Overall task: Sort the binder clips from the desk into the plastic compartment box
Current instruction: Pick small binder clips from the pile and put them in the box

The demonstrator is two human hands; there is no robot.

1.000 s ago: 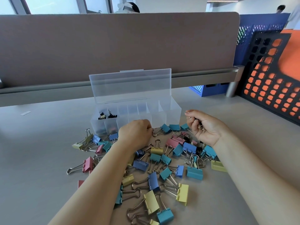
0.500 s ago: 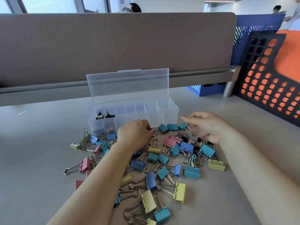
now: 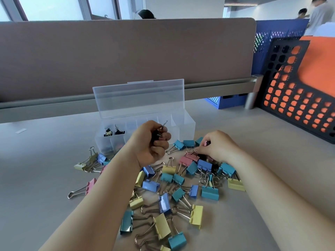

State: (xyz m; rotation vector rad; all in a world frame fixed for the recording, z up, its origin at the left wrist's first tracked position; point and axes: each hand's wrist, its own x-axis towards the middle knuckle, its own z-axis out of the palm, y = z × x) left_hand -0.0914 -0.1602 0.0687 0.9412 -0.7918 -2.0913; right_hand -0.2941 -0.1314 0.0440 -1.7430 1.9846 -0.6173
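Fingers [image 3: 163, 137] of the left hand [image 3: 150, 144] curled into a fist round a small dark binder clip [image 3: 157, 134], one wire handle poking out above the knuckles. Held just in front of the plastic compartment box [image 3: 186, 127], which sits open, lid upright, toward the far edge of the desk [image 3: 36, 169], a few black clips [image 3: 114, 132] already in its left-end compartments. Fingertips [image 3: 198, 151] of the right hand [image 3: 217, 147] bunched together and pinching down into the far right side of the coloured clip pile [image 3: 172, 187], on which clip hard to say under the hand. Pile spread from the box front toward the near edge, handles crossed and hooked through one another. Plenty to go wrong from here: a lift from that tangle likely to drag neighbours along and scatter them toward the right edge; the protruding handle apt to catch a divider wall and tip the clip into the wrong compartment; a knock from either wrist enough to shove so light a box back.
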